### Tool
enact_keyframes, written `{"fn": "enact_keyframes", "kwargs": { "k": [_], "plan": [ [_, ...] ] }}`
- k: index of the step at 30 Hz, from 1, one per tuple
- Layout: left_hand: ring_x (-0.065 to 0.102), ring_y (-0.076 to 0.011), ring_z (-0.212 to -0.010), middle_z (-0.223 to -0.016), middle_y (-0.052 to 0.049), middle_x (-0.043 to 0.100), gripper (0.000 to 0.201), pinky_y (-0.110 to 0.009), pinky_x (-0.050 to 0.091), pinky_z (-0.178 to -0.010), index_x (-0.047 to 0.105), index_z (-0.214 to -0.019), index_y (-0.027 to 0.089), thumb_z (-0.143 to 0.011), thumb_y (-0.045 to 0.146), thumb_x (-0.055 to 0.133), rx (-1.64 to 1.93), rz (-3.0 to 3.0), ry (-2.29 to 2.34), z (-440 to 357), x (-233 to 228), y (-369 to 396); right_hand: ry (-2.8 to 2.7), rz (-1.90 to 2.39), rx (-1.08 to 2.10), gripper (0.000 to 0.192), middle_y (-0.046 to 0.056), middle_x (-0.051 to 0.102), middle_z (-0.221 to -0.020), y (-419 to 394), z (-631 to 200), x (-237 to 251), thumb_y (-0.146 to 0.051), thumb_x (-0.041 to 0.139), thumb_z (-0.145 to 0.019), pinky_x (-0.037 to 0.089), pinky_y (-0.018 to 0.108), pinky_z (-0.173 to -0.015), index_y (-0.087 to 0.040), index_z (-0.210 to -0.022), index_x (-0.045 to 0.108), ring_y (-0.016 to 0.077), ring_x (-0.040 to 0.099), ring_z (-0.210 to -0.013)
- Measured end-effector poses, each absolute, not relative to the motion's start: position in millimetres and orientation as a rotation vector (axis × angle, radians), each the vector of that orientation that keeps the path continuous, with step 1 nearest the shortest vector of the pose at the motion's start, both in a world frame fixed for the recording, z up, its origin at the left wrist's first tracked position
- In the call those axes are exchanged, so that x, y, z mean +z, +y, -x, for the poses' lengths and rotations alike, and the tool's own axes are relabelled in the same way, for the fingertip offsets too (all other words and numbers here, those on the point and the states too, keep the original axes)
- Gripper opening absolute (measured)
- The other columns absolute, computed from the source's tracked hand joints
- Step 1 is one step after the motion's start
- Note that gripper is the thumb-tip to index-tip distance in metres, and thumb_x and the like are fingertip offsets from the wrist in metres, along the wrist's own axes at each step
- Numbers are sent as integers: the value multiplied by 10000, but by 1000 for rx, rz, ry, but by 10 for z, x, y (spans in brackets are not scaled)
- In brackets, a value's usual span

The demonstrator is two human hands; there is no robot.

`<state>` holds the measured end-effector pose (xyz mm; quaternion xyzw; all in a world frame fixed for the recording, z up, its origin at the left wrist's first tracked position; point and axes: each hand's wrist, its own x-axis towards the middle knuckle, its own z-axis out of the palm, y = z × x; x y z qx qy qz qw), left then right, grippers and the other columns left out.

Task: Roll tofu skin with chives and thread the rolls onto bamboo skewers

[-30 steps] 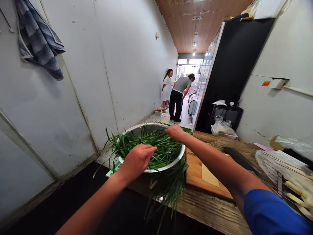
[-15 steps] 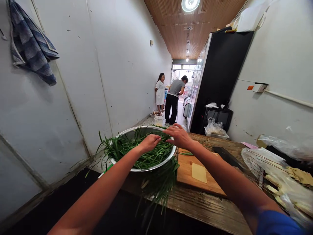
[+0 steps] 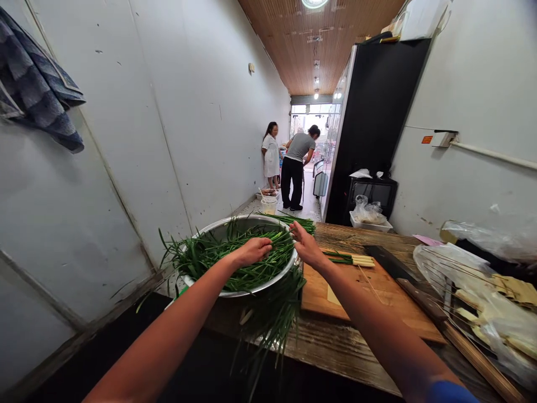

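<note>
A metal basin (image 3: 235, 293) is heaped with long garlic chives (image 3: 210, 254). Over its right side is my left hand (image 3: 254, 249), its fingers pinched on a few chive strands. My right hand (image 3: 306, 245) hovers at the basin's right rim, thumb and fingers apart near the strand ends. Under my right forearm lies a wooden cutting board (image 3: 314, 294), bearing a partly hidden pale yellow sheet (image 3: 333, 296). Also on the board are green strands with thick pale ends (image 3: 363, 261) and a thin stick (image 3: 369, 284).
A cleaver (image 3: 419, 296) lies across the board's right side. Beyond it are plastic bags (image 3: 470, 268) with thin skewers and pale sheets. More chives (image 3: 277, 313) hang over the table's front edge. Two people (image 3: 296, 162) stand farther back. A towel (image 3: 37, 84) hangs at left.
My right hand has drawn lower and its fingers now point up; my left hand has shifted slightly left and down. The view has turned, uncovering the pale-ended strands and the cleaver handle.
</note>
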<state>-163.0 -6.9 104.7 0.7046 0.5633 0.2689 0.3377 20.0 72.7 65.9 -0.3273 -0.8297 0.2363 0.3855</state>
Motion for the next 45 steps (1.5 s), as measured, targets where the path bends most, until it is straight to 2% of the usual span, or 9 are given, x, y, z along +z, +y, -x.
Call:
{"fn": "enact_keyframes", "kwargs": {
  "k": [5,8,13,17,22,27,37,41,45],
  "plan": [
    [361,-101,-538,-586,31,414,302,-213,297,-506,496,-698,152,-781,430,411,612,-1986,1533,1635,1124,-110,-2310,675,-50,591,122,393,-1391,519,-421,913,-115,492,-784,223,417,-1078,-164,-1356,353,220,308,-1302],
    [358,-102,-557,-584,28,419,279,-213,289,-529,508,-662,149,-775,388,420,581,-2143,1506,1520,1235,-114,-2538,521,-426,376,116,548,-1230,316,-415,1087,-149,475,-849,155,429,-1078,-172,-1223,504,223,398,-1218],
    [327,-91,-500,-520,36,395,298,-210,254,-475,553,-632,141,-768,390,461,551,-2163,1452,1277,1377,-101,-2747,648,-630,255,100,633,-825,193,-418,1324,-151,398,-893,270,377,-956,-145,-847,649,219,498,-952],
    [384,-87,-477,-537,28,476,295,-199,280,-463,659,-803,117,-763,360,496,590,-2137,1402,1120,1472,-91,-2795,823,-439,214,84,610,-860,277,-650,1518,-254,512,-847,338,286,-748,-154,-762,682,191,481,-871],
    [438,-96,-539,-591,0,578,287,-198,303,-525,706,-879,110,-771,283,504,589,-2375,1385,753,1641,-86,-2863,933,169,225,-48,420,-524,384,-1125,1701,-279,554,-781,239,219,-522,-132,-668,681,70,326,-518],
    [483,-124,-613,-686,-38,643,266,-211,308,-578,711,-884,150,-799,275,492,555,-2603,1235,275,1643,-77,-2773,1000,575,267,-73,313,-483,336,-1780,1706,-334,546,-740,206,216,-484,-115,-682,688,57,259,-482],
    [274,-86,-458,-460,26,424,267,-234,197,-496,593,-563,135,-786,214,468,364,-2725,1115,-439,1595,-5,-2623,1258,541,187,-69,403,-453,123,-2404,1472,-277,601,-671,227,211,-468,-117,-602,669,54,321,-466],
    [299,-80,-459,-473,34,406,282,-217,213,-491,585,-574,132,-799,237,452,348,-2650,1087,-485,1551,12,-2499,1183,735,228,-60,436,-452,80,-2553,1454,-303,585,-692,255,199,-450,-110,-588,647,51,355,-440],
    [420,-103,-548,-586,2,532,317,-207,298,-552,653,-719,126,-845,312,429,607,-2558,1076,-466,1320,-5,-2123,1134,1132,302,-46,495,-461,71,-2649,1326,-413,637,-659,321,193,-397,-113,-629,638,60,412,-393]
  ]
}}
